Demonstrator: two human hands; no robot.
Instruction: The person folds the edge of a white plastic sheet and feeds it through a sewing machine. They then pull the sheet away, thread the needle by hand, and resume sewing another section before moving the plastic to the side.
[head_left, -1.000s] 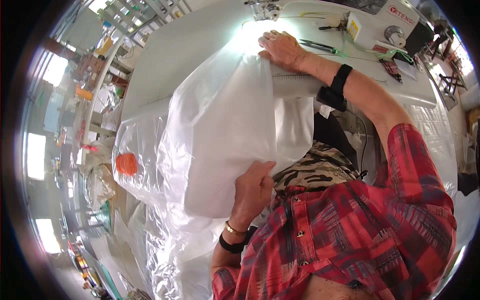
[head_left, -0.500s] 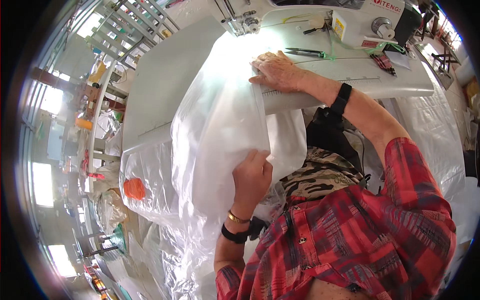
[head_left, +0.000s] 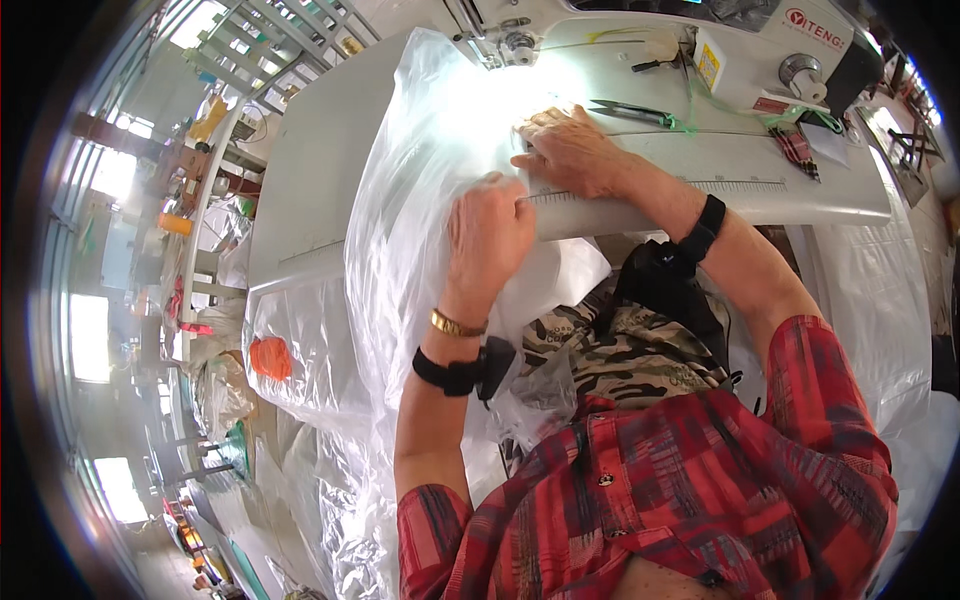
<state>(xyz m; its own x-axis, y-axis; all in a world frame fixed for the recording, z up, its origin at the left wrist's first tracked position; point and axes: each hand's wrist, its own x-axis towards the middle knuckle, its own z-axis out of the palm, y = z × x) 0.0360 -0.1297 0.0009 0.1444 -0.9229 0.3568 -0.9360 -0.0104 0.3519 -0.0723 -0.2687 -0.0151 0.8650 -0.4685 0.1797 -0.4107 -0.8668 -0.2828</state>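
Note:
A clear, whitish plastic sheet drapes over the sewing table's front edge and hangs down in folds. My left hand is closed in a fist on the sheet's right edge, close to the table edge. Just right of it, my right hand rests palm down on the table, fingers stretched toward the brightly lit sewing spot and thumb apart. Glare hides exactly what lies under its fingertips. Above both hands is the head of a white sewing machine. Dark thread snips lie just beyond my right hand.
The machine body with its handwheel stands at the back right. A plaid cloth scrap and green thread lie near it. An orange bundle sits on plastic at the left. A metal rack is at the far left.
My left hand has moved up and away from me, from the hanging part of the sheet to the table edge beside my right hand. The right hand stays almost in place.

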